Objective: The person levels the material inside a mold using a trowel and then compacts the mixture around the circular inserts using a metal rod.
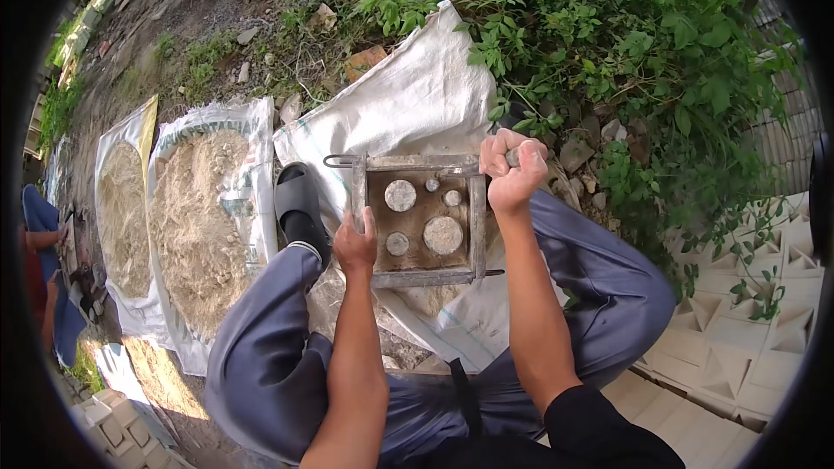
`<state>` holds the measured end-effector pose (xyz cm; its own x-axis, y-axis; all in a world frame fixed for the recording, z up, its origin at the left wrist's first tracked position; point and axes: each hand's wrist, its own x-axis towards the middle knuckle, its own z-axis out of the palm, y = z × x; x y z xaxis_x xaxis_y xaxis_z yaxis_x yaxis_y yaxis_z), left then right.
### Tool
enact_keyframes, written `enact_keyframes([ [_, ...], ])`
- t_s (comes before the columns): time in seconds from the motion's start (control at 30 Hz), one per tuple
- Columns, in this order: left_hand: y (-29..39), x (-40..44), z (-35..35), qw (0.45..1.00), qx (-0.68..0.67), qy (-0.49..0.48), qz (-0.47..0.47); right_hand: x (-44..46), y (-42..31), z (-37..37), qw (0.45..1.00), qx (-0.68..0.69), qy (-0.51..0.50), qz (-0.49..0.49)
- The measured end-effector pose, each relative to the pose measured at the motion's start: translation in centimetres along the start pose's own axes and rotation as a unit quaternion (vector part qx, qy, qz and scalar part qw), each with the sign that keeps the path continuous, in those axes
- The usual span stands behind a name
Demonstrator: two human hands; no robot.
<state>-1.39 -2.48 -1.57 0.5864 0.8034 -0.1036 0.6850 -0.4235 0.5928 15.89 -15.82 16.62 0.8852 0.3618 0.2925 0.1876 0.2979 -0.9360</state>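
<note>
A square wooden frame [424,279] lies on a white woven sack between my legs. Inside it, several round pale discs [443,235] of different sizes sit in brown sandy material [415,219]. My left hand [354,245] grips the frame's left side, thumb on the inner side and fingers along the outside. Just beyond the upper right corner, my right hand [514,175] is raised in a fist. A small greyish piece shows between its fingers; the rest is hidden, so its kind is unclear. Metal loops [341,160] stick out at the frame's upper left corner.
Two sacks of pale sandy powder [201,217] lie open to my left. Leafy plants [625,43] and stones border the far right. Pale patterned blocks [747,321] are stacked at the right. Another person's blue-clad leg [59,313] shows at the far left edge.
</note>
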Motion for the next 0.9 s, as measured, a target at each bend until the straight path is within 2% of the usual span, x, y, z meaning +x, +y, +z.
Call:
enact_keyframes([
  [0.07, -0.4, -0.3, 0.0, 1.0, 0.002, 0.013, 0.003, -0.7, 1.3, -0.2, 1.0, -0.001, 0.001, -0.026],
  [0.13, -0.2, 0.0, 0.4, 0.999, -0.009, 0.029, 0.021, 0.4, 2.0, 0.1, 0.996, -0.059, -0.045, 0.039],
  [0.17, -0.4, -0.1, 0.5, 0.999, -0.002, 0.027, 0.021, 0.6, 2.0, -0.2, 0.997, -0.065, -0.02, 0.049],
  [0.27, -0.6, 0.5, 0.4, 1.0, 0.007, 0.022, 0.016, -0.8, 1.3, -0.7, 1.0, -0.005, 0.026, 0.004],
  [0.33, -0.3, -0.1, 0.3, 1.0, 0.003, 0.009, 0.019, -0.2, 1.9, -0.1, 0.997, -0.075, -0.027, 0.023],
  [0.4, -0.2, 0.0, 0.1, 1.0, 0.008, 0.004, 0.018, 0.5, 1.3, 0.1, 0.998, -0.061, 0.002, 0.024],
  [0.43, -0.7, 0.1, 0.8, 0.998, 0.009, 0.044, 0.046, 0.3, -0.1, 0.2, 0.999, -0.039, 0.01, 0.008],
  [0.5, -1.5, 0.7, 1.5, 0.998, 0.01, 0.043, 0.039, -1.0, -0.6, -0.4, 0.999, 0.004, 0.007, -0.033],
  [0.53, -1.6, 0.1, 1.3, 0.999, 0.011, 0.031, 0.036, -1.1, 0.4, -0.5, 1.0, 0.004, 0.007, -0.026],
  [0.6, -1.2, -0.4, 0.8, 0.999, 0.008, 0.02, 0.03, -0.2, 1.4, -0.4, 0.997, -0.033, -0.012, 0.065],
  [0.67, -0.7, 0.2, 0.6, 1.0, 0.003, 0.02, 0.022, -0.2, 0.9, -0.7, 0.997, -0.023, -0.008, 0.07],
  [0.77, -1.3, 0.2, 1.1, 0.999, -0.002, 0.038, 0.02, -1.8, 0.3, -1.5, 0.998, 0.064, 0.026, 0.005],
  [0.8, -1.5, 0.1, 1.1, 0.999, -0.003, 0.042, 0.023, -1.9, 0.5, -1.1, 0.998, 0.062, 0.027, 0.011],
  [0.87, -1.0, 0.0, 1.2, 0.998, -0.013, 0.047, 0.034, -0.7, 0.7, -0.2, 0.996, -0.038, -0.018, 0.081],
  [0.9, -0.8, -0.1, 1.0, 0.999, -0.008, 0.034, 0.027, -0.3, 0.3, -0.1, 0.996, -0.034, -0.032, 0.07],
])
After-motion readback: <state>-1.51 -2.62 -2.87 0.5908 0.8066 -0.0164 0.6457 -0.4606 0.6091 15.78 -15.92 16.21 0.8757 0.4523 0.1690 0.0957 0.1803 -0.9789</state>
